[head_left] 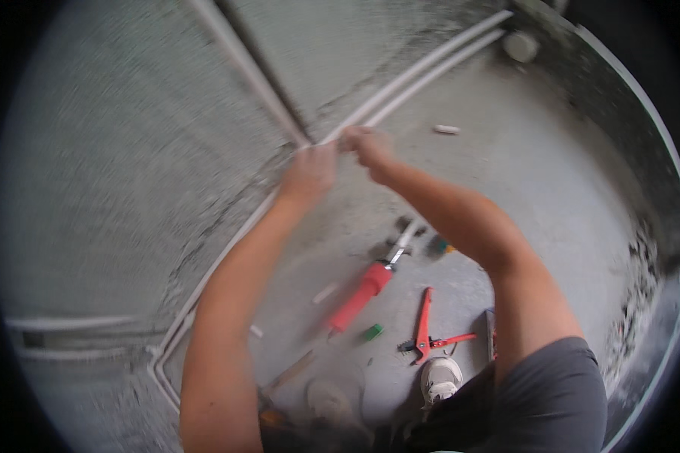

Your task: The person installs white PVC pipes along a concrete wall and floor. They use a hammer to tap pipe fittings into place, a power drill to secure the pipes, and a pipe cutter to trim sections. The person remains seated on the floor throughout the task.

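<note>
White plastic pipes [423, 69] run along the foot of the rough wall. Another white pipe [249, 69] comes down the wall beside a dark groove and meets them at a corner. My left hand [310, 175] is closed on the white pipe at this meeting point. Close beside it, my right hand [368, 149] is closed too, gripping the pipe just to the right. Motion smears the fingers of both hands, and the joint between them is mostly hidden.
On the concrete floor lie a red-handled pipe welding iron [363, 296], a red pipe cutter [425, 332], a small green piece [374, 331] and a white pipe offcut [446, 129]. My shoe [440, 379] is near the cutter. Rubble [633, 302] lines the right wall.
</note>
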### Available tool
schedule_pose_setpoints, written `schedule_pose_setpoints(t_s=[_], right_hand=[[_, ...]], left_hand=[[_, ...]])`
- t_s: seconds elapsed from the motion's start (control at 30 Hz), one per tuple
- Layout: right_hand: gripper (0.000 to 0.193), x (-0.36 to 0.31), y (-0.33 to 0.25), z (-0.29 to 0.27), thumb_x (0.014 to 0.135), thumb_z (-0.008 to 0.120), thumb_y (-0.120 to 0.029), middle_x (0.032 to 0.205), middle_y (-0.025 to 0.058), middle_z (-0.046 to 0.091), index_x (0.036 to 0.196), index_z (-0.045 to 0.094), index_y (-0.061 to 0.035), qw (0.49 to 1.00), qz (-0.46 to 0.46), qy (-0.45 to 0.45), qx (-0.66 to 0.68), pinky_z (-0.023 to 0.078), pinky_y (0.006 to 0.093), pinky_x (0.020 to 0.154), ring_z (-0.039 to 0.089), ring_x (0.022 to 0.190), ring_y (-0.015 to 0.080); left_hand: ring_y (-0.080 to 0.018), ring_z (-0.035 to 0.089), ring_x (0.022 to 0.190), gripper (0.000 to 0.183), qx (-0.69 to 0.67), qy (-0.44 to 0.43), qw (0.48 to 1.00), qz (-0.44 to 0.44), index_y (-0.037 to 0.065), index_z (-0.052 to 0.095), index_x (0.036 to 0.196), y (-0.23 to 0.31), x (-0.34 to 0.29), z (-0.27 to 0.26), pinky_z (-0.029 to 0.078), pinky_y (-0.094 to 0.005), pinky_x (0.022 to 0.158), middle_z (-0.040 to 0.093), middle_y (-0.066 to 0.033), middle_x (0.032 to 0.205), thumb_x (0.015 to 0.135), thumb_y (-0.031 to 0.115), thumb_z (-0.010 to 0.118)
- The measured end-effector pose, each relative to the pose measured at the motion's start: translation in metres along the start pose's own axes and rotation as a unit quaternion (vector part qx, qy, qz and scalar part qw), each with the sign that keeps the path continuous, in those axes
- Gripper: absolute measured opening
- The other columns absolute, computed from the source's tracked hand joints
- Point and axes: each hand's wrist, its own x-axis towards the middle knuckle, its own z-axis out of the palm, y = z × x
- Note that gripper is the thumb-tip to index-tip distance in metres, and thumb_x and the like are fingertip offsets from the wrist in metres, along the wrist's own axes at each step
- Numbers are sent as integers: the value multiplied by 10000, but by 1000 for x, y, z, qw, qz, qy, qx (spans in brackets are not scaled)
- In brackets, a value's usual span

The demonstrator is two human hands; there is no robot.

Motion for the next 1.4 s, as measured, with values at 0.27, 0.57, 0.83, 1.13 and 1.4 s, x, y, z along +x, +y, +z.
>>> schedule_pose_setpoints(t_s=[0.27, 0.57, 0.83, 1.13, 1.4], right_hand=[[216, 6, 13, 2, 1030, 704, -342, 740, -41, 516, 1029, 740, -128, 998, 10, 26, 48, 285, 275, 504, 370, 576, 88], [235, 30, 19, -23, 1075, 686, -389, 817, -89, 521, 1190, 708, -185, 998, 36, -31, 31, 302, 209, 549, 364, 624, 24], [189, 60, 20, -48, 1064, 721, -331, 832, -73, 549, 1149, 710, -163, 998, 5, -55, 44, 324, 212, 540, 394, 623, 26], [229, 48, 25, -32, 1039, 741, -363, 777, -38, 543, 967, 682, -153, 999, 1, -33, -1, 354, 257, 523, 433, 627, 65], [177, 17, -5, -4, 1030, 755, -258, 818, -18, 584, 1124, 770, -109, 997, 35, 63, 11, 343, 272, 515, 423, 617, 91]], left_hand=[[-239, 625, 891, 321, -130, -13, 987, -93, 2, 698, 1135, 31, -26, -15, 473, -414, 727, 626, -74, 902, 868, 174, 654], [-292, 654, 1032, 189, -380, -233, 872, -200, 83, 718, 952, 65, -228, -207, 512, -469, 876, 682, -80, 1015, 909, 265, 692], [-405, 654, 1166, 402, -195, -569, 529, -599, 53, 705, 1237, 53, -443, -325, 540, -541, 981, 702, -189, 1223, 931, 313, 700], [-426, 673, 1252, 778, -147, -741, 412, -510, 6, 675, 1370, 109, -766, -427, 525, -517, 1092, 680, -243, 1400, 960, 664, 607], [-415, 687, 1180, 437, -36, -615, 470, -631, -21, 695, 1287, 104, -659, -373, 561, -519, 966, 701, -227, 1300, 901, 182, 706]])
